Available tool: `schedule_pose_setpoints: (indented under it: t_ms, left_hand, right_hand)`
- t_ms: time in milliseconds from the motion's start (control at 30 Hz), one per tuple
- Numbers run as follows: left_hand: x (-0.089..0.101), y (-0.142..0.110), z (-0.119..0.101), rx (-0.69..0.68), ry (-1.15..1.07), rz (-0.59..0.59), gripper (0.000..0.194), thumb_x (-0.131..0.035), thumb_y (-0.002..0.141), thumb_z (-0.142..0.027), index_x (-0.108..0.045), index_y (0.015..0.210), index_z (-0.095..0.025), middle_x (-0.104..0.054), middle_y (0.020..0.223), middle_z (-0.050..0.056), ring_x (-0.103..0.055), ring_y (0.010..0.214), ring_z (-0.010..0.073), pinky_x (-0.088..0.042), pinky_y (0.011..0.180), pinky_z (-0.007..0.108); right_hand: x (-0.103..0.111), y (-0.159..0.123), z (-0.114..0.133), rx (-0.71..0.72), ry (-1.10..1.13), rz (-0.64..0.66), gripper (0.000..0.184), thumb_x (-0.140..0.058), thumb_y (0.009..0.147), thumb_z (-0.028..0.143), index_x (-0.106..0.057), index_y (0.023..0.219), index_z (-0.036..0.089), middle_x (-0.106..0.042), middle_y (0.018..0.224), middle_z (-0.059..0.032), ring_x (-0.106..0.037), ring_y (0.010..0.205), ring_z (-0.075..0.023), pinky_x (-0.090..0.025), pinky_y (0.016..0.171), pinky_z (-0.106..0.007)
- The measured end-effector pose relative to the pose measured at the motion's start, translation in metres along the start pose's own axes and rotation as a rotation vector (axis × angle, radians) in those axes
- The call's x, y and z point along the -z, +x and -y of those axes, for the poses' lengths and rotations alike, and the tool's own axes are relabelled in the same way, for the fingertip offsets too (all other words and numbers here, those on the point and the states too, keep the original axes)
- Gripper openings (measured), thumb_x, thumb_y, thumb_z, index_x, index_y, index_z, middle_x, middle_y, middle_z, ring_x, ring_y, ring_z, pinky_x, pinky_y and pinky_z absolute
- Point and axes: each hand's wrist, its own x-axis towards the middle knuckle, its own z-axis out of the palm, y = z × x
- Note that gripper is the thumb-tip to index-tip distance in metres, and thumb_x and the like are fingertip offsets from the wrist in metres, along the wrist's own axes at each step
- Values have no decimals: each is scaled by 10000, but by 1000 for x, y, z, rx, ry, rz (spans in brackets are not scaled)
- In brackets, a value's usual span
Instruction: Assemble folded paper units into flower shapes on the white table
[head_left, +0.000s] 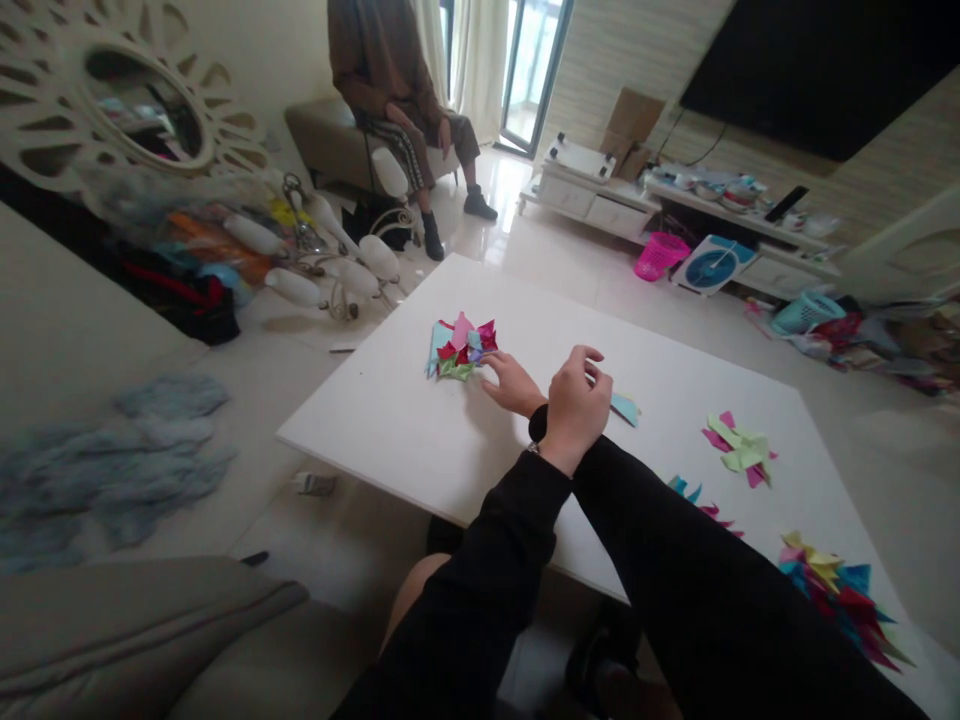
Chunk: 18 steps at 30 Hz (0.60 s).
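My arms cross over a white table [390, 420]. My right hand [514, 385] reaches left under the other wrist, its fingers stretched flat against the edge of a small pile of folded coloured paper pieces [461, 350]. My left hand [577, 400] is above it with the fingers curled. A light-blue paper piece [624, 408] pokes out from beside its fingertips, apparently pinched. Both sleeves are black.
More paper piles lie on the table: green and pink [739, 447], a large mixed one [840, 590] at the right edge. A person sits on a bench [322, 135] at the back. A chandelier [330, 260], pink basket [660, 255] and fan [711, 265] are on the floor.
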Motion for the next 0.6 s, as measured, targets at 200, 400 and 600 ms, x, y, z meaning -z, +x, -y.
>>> schedule_pose_setpoints:
  t_ms: [200,400,600]
  left_hand:
    - [23,11,-1,4,-31,-80,196,-507,845,-116,-562,995,-231,-602,809,-13,-583,698,129,-470,693,258]
    - [27,14,-2,24,-17,-56,194,-516,858,-110,-559,1000,-235,-615,833,-7,-587,712,128,-481,704,261]
    - [21,12,-7,-29,-5,-31,158,-496,917,-121,-562,994,-243,-628,904,23,-619,818,148,-499,750,273]
  right_hand:
    - [-41,41,43,52,-77,103,482,-616,884,245,-621,1365,211,-431,1576,-120,-324,1465,-321,-324,1174,-532]
    - [-41,45,51,-83,-107,145,528,-577,903,237,-564,1430,206,-474,1539,-127,-333,1426,-361,-374,1095,-600]
    - [7,2,40,-125,-33,-44,427,-517,985,329,-584,1396,233,-567,1347,-112,-385,1377,-329,-379,1103,-542]
